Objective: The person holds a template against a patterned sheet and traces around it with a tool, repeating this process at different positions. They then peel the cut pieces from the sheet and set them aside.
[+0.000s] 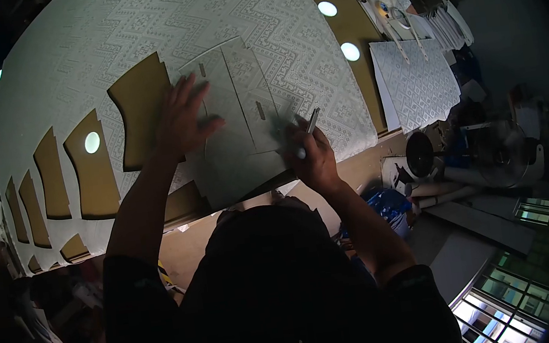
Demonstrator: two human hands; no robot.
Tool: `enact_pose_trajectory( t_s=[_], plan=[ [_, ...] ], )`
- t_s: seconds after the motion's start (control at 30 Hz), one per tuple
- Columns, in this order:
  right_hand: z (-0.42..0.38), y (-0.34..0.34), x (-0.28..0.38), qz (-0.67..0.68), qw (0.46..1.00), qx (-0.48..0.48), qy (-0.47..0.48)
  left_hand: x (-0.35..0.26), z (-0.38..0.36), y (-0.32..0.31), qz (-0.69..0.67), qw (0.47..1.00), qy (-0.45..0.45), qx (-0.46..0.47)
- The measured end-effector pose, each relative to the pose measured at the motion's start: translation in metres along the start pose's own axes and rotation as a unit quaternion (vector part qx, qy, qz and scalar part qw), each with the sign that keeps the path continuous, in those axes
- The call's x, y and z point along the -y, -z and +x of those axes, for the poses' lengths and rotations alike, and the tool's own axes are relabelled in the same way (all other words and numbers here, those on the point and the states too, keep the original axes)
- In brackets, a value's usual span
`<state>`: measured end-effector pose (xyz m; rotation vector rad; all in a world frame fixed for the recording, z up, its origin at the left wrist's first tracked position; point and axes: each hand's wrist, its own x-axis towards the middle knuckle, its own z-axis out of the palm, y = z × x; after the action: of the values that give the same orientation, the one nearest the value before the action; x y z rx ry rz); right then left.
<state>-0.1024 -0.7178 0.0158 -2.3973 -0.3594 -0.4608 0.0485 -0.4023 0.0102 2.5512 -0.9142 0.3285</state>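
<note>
My left hand (pixel 184 119) lies spread over the left edge of a see-through pattern template (pixel 242 100), beside a large cut-out in the patterned fabric (pixel 153 22). The template is flat on the pale fabric, with dark lines and small slots on it. My right hand (pixel 316 159), at the template's lower right corner, is closed around a slim silver pen-like tool (pixel 313 121). That tool points up and away; I cannot make out whether it is a pen or a knife.
Several curved cut-outs in the fabric show the brown tabletop (pixel 144 112) to the left. On the right lie a patterned sheet (pixel 418 82), a stack of papers (pixel 450 25) and pale looped handles (pixel 395 12). A fan (pixel 502 154) stands beyond the table's right edge.
</note>
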Motion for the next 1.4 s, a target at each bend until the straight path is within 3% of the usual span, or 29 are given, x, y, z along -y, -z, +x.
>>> enact_pose_trajectory(
  t_s=[1.4],
  plan=[
    [0.011, -0.006, -0.004, 0.02, 1.0, 0.018, 0.006, -0.003, 0.002, 0.0, 0.011, 1.0, 0.001, 0.004]
  ],
)
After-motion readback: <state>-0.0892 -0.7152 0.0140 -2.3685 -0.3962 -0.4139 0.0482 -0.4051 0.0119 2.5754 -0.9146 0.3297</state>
